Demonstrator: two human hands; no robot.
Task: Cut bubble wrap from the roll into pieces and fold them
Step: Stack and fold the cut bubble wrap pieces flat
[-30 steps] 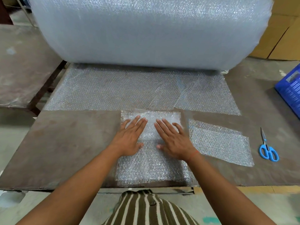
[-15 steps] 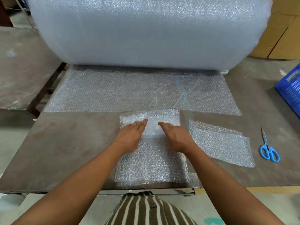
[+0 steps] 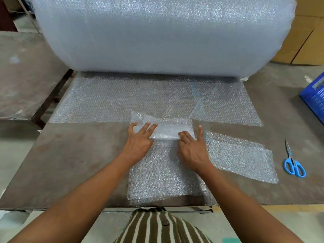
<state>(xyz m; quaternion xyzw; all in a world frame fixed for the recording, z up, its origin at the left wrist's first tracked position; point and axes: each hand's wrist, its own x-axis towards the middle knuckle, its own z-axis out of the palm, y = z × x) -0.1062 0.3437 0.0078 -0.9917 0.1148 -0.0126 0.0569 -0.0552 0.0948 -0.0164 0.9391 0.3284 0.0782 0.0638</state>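
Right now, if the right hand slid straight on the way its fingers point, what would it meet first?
The right hand already touches the folded bubble wrap piece; beyond it lies the unrolled sheet, then probably the big bubble wrap roll.

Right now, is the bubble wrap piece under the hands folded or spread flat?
Partly folded: the bubble wrap piece has its far end doubled over, under left hand and right hand.
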